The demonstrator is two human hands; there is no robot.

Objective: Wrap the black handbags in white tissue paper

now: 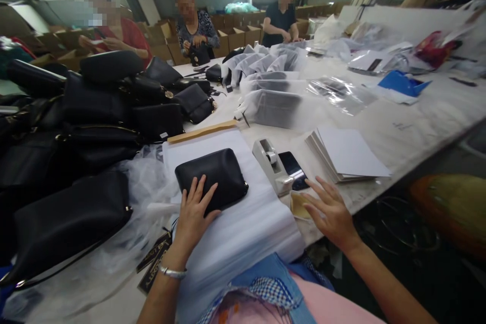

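A black handbag [212,169] lies flat on a stack of white paper sheets [243,243] in front of me. My left hand [197,207] rests on the bag's lower left part, fingers spread. My right hand [328,207] is off to the right with its fingers apart, over a small tan dish [299,206] at the table's edge; whether it touches the dish I cannot tell. Just beyond stand a white tape dispenser [270,164] and a dark phone [292,169]. Black hang tags [154,260] with gold lettering lie beside my left forearm.
Many black handbags [98,101] are heaped on the left. Bags in white wrapping [271,106] stand in a row ahead. White cards [349,154], clear plastic sleeves [337,92] and a blue packet [402,83] lie to the right. Several people work across the table, with cartons [235,38] behind.
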